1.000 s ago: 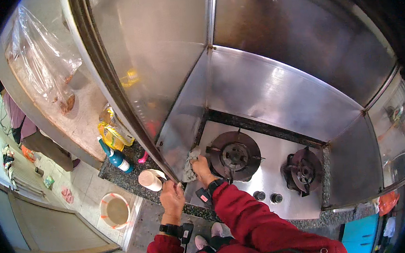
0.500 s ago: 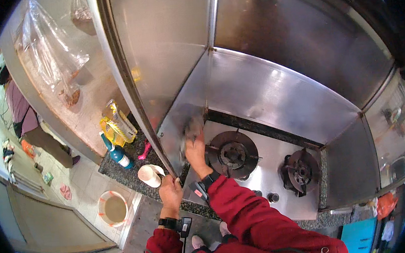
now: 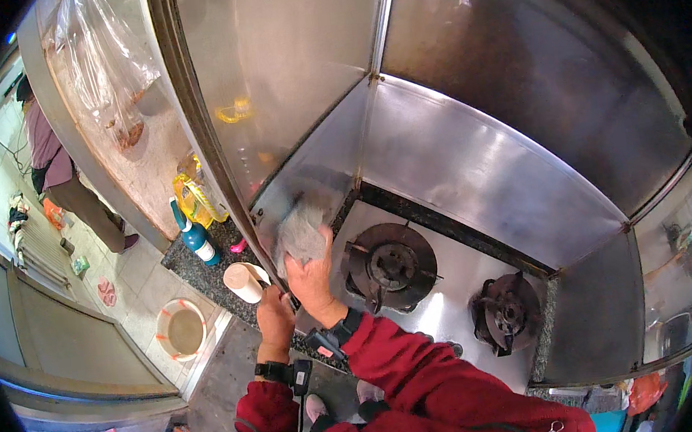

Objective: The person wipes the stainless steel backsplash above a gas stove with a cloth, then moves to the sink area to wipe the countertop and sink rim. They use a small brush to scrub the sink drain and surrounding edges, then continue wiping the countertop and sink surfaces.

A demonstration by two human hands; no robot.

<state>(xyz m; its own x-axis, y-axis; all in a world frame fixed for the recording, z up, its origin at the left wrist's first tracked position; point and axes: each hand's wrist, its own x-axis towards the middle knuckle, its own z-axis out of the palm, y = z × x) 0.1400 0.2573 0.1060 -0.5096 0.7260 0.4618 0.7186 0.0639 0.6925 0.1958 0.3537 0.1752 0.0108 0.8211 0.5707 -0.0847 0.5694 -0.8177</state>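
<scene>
My right hand (image 3: 315, 282) presses a crumpled grey rag (image 3: 300, 231) flat against the lower part of the steel side panel (image 3: 282, 75) left of the stove. Its fingers are partly hidden by the rag. My left hand (image 3: 274, 315) is closed around the lower end of the panel's front edge (image 3: 219, 157). Just beside it stands a pale cup (image 3: 242, 284) on the speckled stone counter (image 3: 183, 265). To the right of my right hand is the left gas burner (image 3: 392, 265).
A second burner (image 3: 510, 313) sits farther right. Left of the panel are a blue spray bottle (image 3: 199, 242), a yellow packet (image 3: 192, 197) and a pink object (image 3: 239, 246). A bucket of cloudy water (image 3: 184, 330) stands on the floor. Another person (image 3: 57, 165) is at far left.
My right hand and the rag have moved down and left along the panel, nearer its front edge. My left hand keeps its hold. The whole view has shifted slightly.
</scene>
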